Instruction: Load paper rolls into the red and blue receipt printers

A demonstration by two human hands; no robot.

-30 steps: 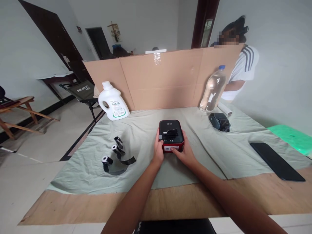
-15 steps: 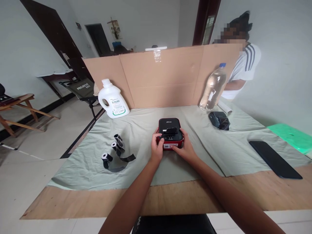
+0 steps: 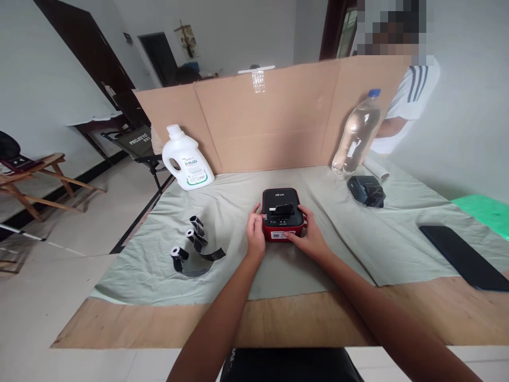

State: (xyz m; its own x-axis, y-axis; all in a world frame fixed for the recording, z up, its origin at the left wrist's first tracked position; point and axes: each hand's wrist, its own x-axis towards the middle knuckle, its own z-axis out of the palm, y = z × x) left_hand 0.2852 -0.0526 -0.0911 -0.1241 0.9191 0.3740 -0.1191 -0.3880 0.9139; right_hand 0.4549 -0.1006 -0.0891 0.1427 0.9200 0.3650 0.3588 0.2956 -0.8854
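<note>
A small label printer [image 3: 280, 197], black on top with red sides, sits on the cloth in front of me. From the slot in its lid a short black strip [image 3: 283, 209] sticks out. My left hand [image 3: 255, 233] is at its left side, fingertips against the edge and one finger slightly raised. Round the right side curls my right hand [image 3: 312, 233], its thumb on the white label [image 3: 280, 234] of the front face. To the left stand several small rolls of black label tape [image 3: 194, 236], with loose ends trailing over the cloth.
At the back stands a cardboard screen [image 3: 270, 122], with a white detergent jug [image 3: 186, 159] and a clear water bottle [image 3: 358, 132] before it. To the right lie a dark wrapped device [image 3: 366, 191], a white tube [image 3: 377, 167] and a black phone [image 3: 463, 257]. A person [image 3: 413, 95] is behind the screen.
My left hand has loosened and slid slightly down the printer's left side, a finger lifting off its top edge. My right hand keeps its hold. The view has shifted a little.
</note>
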